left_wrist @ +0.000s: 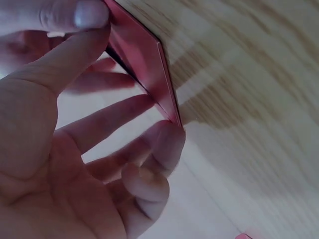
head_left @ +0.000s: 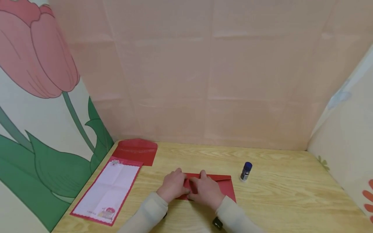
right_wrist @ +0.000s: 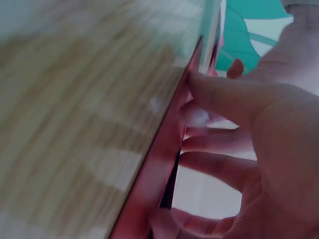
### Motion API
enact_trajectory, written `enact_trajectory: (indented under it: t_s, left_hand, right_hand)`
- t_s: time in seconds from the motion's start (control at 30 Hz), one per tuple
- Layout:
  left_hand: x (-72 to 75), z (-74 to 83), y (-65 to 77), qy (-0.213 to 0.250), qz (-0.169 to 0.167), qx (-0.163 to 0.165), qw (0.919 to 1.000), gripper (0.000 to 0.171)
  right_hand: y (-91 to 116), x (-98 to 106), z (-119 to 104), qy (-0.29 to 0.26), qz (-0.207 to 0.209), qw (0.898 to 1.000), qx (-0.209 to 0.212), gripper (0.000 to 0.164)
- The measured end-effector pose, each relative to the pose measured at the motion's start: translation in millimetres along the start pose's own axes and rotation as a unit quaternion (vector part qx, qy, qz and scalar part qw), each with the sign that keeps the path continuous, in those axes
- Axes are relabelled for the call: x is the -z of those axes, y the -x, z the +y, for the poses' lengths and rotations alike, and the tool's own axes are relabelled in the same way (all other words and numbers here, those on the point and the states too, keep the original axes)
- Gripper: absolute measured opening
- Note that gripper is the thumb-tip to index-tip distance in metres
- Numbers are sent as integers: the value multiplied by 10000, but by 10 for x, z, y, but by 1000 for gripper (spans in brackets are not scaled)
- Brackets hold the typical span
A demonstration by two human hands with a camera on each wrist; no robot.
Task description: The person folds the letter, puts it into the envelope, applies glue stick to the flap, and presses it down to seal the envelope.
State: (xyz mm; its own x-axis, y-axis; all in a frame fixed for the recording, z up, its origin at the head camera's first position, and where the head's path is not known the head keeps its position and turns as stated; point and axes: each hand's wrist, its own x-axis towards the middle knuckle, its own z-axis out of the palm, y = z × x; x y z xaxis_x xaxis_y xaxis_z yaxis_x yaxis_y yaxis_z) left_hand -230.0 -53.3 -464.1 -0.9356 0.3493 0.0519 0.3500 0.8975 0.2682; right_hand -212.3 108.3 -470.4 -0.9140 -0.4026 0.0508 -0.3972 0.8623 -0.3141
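A red envelope (head_left: 227, 188) lies at the front middle of the wooden table, its flap along the far side. My left hand (head_left: 172, 185) holds its left part, with bent fingers at the edge in the left wrist view. From the right, my right hand (head_left: 207, 191) grips the middle of the same envelope, thumb turned toward the left hand. Both thumbs come close together near the envelope's front edge. In the right wrist view, fingers (right_wrist: 219, 167) of the right hand reach the paper beside a dark gap in the envelope (right_wrist: 157, 164).
A glue stick with a blue cap (head_left: 246, 171) stands to the right of the envelope. At the back left lies another red envelope (head_left: 148, 157), flap up. In front of it is a white letter sheet (head_left: 112, 191) with a red border. Walls rise behind and at both sides.
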Motion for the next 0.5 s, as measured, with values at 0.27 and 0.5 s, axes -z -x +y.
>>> enact_trajectory:
  t_s: [0.27, 0.5]
  left_hand:
    - [2, -40, -25, 642, -49, 247, 9976, 60]
    - [32, -86, -31, 522, 43, 271, 9983, 64]
  right_hand:
    - [-111, -60, -122, 16, -2, 9987, 509, 52]
    - [-190, -83, -186, 330, 40, 9982, 507, 59]
